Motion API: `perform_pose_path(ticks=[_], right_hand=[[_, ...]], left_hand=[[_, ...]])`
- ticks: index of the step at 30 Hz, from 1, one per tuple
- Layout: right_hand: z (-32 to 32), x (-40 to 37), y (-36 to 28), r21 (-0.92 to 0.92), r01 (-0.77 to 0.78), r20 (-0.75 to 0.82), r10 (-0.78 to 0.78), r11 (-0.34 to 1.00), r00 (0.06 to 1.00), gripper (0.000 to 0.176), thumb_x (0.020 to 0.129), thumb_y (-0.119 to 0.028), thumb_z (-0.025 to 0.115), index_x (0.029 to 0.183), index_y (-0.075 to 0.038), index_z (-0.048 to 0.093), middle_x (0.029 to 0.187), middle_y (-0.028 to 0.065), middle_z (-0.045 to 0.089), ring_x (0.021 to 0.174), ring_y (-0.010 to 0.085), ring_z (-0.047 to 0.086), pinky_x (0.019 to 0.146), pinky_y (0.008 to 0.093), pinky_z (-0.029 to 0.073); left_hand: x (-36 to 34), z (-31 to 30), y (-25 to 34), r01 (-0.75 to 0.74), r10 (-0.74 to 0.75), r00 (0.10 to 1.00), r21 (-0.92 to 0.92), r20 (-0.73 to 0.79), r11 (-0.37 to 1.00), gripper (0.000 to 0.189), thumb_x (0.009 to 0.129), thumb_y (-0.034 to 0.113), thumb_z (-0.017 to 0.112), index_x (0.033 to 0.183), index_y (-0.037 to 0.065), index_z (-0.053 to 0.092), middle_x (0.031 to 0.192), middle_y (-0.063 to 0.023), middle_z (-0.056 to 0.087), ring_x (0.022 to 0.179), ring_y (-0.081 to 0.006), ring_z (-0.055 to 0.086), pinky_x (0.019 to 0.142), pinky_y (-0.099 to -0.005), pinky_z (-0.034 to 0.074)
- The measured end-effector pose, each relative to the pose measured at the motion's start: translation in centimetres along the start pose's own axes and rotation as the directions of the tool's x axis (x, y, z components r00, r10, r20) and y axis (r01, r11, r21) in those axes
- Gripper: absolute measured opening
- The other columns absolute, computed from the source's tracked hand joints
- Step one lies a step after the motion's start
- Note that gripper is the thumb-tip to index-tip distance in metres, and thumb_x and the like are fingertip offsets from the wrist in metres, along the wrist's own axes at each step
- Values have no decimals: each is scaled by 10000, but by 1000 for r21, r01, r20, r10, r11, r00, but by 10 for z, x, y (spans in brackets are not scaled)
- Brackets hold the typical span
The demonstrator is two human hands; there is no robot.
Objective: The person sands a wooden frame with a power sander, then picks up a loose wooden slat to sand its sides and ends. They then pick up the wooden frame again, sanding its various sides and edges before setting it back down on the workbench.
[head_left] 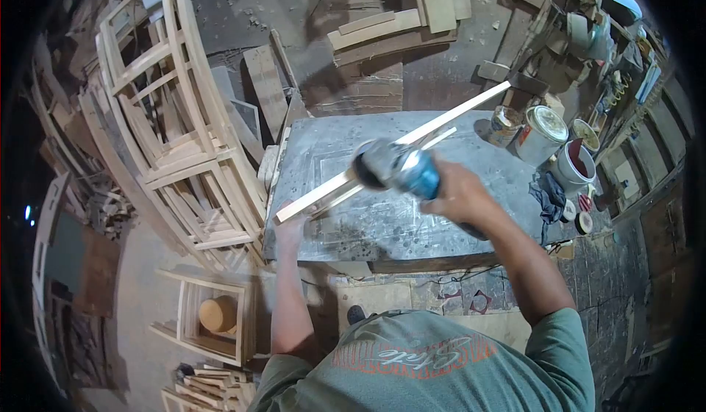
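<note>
A blue power tool with a grey metal head, which looks like an angle grinder (418,174), is gripped in my right hand (462,194). Its head is over the middle of a long pale wooden strip (460,115); motion blur hides whether they touch. At the strip's near left end, my left hand (291,225) is closed around the wood, its fingers partly hidden underneath. The strip runs diagonally above a grey-topped workbench (412,239). Another thin wooden piece (441,138) shows just below it.
Paint buckets (546,134), a jar (504,127) and a dark cloth (546,197) crowd the bench's right side. Tall wooden frames (202,155) lean at the left. A smaller wooden frame (243,324) stands on the floor. Boards (382,30) lie beyond the bench.
</note>
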State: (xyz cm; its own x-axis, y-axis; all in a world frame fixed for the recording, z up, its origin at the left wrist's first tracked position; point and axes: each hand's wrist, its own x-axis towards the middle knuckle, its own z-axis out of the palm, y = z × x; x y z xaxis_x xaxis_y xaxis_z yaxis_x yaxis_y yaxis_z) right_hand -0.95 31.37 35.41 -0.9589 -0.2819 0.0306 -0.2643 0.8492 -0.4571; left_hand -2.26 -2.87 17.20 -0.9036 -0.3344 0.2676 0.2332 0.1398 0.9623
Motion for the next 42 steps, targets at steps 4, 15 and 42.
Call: perform_pose_path(ticks=[4, 15, 42], right_hand=[[7, 0, -51, -28, 137, 138, -132, 990, 982, 798, 654, -285, 774, 1313, -10, 418, 975, 269, 653, 925, 425, 647, 809, 477, 522], [-27, 11, 46, 69, -67, -104, 74, 995, 992, 899, 555, -287, 797, 1301, 88, 465, 1063, 307, 634, 1046, 405, 628, 932, 411, 477], [111, -249, 311, 994, 70, 25, 796, -84, 605, 248, 764, -143, 714, 939, -38, 573, 746, 84, 621, 630, 215, 624, 581, 351, 533]], left_hand=[[8, -11, -33, -42, 40, 999, 62, 25, 997, 232, 765, 96, 809, 842, 9, 609, 783, -5, 597, 727, -107, 516, 666, -289, 452], [2, -10, -24, -39, 39, 999, 81, 5, 996, 200, 778, 57, 792, 804, 14, 598, 759, 1, 601, 716, -86, 519, 665, -274, 456], [56, 66, 124, -417, 236, 875, 906, 423, -75, 658, 636, 252, 856, 1227, 110, 605, 1394, -153, 476, 1379, -362, 334, 1127, -481, 312]])
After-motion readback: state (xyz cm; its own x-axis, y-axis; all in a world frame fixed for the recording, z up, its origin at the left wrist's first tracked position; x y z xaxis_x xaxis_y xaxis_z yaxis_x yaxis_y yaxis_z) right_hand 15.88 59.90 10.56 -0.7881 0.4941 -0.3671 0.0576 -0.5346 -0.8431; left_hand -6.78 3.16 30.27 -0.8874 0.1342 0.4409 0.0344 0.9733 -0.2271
